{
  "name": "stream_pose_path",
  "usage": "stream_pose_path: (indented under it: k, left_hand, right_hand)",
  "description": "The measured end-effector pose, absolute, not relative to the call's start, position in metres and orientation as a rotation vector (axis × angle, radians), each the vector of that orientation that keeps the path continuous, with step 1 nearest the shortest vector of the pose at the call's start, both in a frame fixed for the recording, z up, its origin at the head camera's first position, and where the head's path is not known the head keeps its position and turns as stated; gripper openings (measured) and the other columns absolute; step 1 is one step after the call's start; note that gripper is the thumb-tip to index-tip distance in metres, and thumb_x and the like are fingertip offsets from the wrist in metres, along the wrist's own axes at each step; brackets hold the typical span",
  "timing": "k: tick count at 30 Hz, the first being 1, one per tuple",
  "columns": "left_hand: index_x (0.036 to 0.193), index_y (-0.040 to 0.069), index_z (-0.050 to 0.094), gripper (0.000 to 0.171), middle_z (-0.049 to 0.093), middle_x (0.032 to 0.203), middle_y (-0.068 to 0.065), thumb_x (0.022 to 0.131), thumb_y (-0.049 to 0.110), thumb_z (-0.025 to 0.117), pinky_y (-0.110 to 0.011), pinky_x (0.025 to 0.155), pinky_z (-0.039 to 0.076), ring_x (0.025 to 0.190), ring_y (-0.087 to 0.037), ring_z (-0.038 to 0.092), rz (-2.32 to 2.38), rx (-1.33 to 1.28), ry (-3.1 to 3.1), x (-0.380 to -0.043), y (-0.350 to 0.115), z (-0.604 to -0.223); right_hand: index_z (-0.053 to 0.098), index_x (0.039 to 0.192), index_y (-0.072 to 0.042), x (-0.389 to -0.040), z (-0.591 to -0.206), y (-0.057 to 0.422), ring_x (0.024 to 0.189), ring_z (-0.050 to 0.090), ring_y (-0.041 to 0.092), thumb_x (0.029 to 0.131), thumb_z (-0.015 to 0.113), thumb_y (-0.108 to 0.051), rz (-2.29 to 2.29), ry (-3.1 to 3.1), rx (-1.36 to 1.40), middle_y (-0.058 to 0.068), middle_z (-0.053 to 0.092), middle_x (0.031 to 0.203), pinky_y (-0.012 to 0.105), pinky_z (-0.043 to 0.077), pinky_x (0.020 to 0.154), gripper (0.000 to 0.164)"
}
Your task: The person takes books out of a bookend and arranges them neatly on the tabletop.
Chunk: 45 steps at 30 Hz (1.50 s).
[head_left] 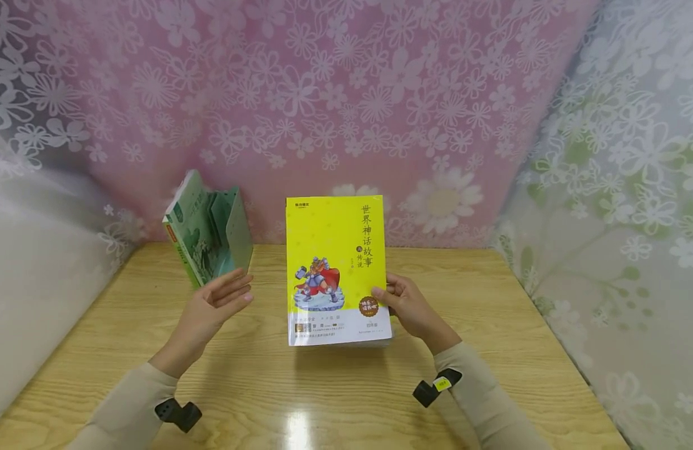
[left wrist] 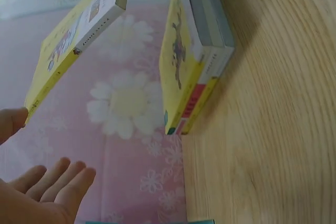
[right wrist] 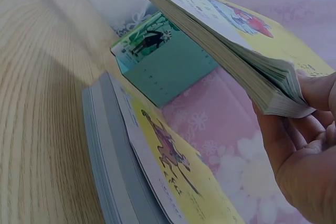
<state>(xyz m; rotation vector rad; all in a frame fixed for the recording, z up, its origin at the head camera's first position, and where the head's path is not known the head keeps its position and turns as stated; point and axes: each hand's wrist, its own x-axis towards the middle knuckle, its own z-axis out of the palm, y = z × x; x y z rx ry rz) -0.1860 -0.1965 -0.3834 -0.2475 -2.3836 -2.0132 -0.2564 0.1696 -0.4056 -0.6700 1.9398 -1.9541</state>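
Observation:
My right hand (head_left: 405, 303) holds a yellow paperback book (head_left: 335, 250) by its lower right edge, thumb on the cover and fingers beneath. The cover shows a hammer-carrying figure in a red cape. In the right wrist view, the book's page edges part slightly near the thumb. My left hand (head_left: 214, 309) is off to the left of the book with its fingers spread and relaxed, gripping nothing. Under the raised book, a small stack of yellow books (left wrist: 173, 56) lies on the table, mostly hidden in the head view.
At the back left, a green book (head_left: 194, 225) stands upright in a green book holder (head_left: 239, 228). The wooden table (head_left: 239, 387) meets a pink flowered backdrop (head_left: 335, 125) behind. A pale flowered curtain (head_left: 633, 237) hangs along the right side.

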Motion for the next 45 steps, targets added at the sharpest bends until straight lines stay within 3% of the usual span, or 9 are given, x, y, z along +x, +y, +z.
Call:
stream_pose_path:
  k: [7,11,14,16,26,35,45]
  left_hand:
    - [0.153,0.014,0.026,0.074,0.034,0.153,-0.012,0.092,0.030,0.065,-0.010,0.090,0.045,0.138,-0.026,0.036,-1.809,-0.071,-2.418,-0.184,-0.212,-0.386]
    - [0.155,0.016,0.019,0.080,0.026,0.156,-0.012,0.092,0.032,0.066,-0.033,0.107,0.039,0.141,-0.031,0.028,-1.718,0.009,-2.431,-0.188,-0.222,-0.387]
    - [0.155,0.016,0.013,0.084,0.017,0.159,-0.011,0.092,0.031,0.066,-0.052,0.108,0.033,0.143,-0.033,0.022,-1.716,0.075,-2.419,-0.190,-0.229,-0.387]
    - [0.156,0.016,0.010,0.087,0.011,0.160,-0.012,0.092,0.031,0.066,-0.055,0.108,0.032,0.144,-0.034,0.018,-1.719,0.115,-2.414,-0.192,-0.233,-0.387]
    - [0.155,0.014,0.004,0.092,0.002,0.161,-0.012,0.091,0.030,0.067,-0.055,0.112,0.024,0.146,-0.034,0.010,-1.706,0.193,-2.355,-0.200,-0.249,-0.392]
    - [0.156,0.016,0.002,0.093,0.002,0.160,-0.014,0.091,0.031,0.067,-0.057,0.113,0.021,0.146,-0.035,0.007,-1.726,0.205,-2.337,-0.203,-0.253,-0.396]
    - [0.155,0.011,0.005,0.091,0.002,0.160,-0.016,0.092,0.028,0.067,-0.058,0.113,0.020,0.145,-0.037,0.007,-1.759,0.186,-2.318,-0.204,-0.253,-0.400]
  right_hand:
    - [0.040,0.142,0.004,-0.266,-0.409,0.174,0.094,0.069,0.017,0.100,0.052,-0.017,-1.937,2.028,-0.520,0.016,0.067,0.116,0.033,0.057,0.077,0.048]
    - [0.040,0.142,0.002,-0.272,-0.414,0.178,0.089,0.069,0.015,0.101,0.051,-0.017,-1.938,2.048,-0.406,0.013,0.070,0.110,0.032,0.057,0.076,0.047]
    - [0.040,0.142,0.003,-0.277,-0.418,0.180,0.083,0.070,0.014,0.101,0.051,-0.017,-1.937,2.045,-0.338,0.007,0.073,0.102,0.031,0.057,0.072,0.047]
    - [0.041,0.141,0.004,-0.280,-0.422,0.181,0.080,0.070,0.013,0.101,0.051,-0.017,-1.930,2.043,-0.308,0.004,0.073,0.097,0.030,0.057,0.070,0.047]
    - [0.046,0.138,0.004,-0.288,-0.442,0.181,0.077,0.069,0.012,0.100,0.052,-0.017,-1.865,2.052,-0.131,0.005,0.073,0.093,0.027,0.057,0.068,0.044]
    - [0.047,0.138,0.003,-0.288,-0.451,0.180,0.080,0.068,0.013,0.100,0.052,-0.018,-1.826,2.084,-0.047,0.010,0.072,0.102,0.028,0.056,0.069,0.044]
    - [0.050,0.136,-0.001,-0.289,-0.454,0.177,0.090,0.066,0.016,0.099,0.054,-0.022,-1.751,2.123,-0.002,0.014,0.069,0.111,0.031,0.056,0.076,0.043]
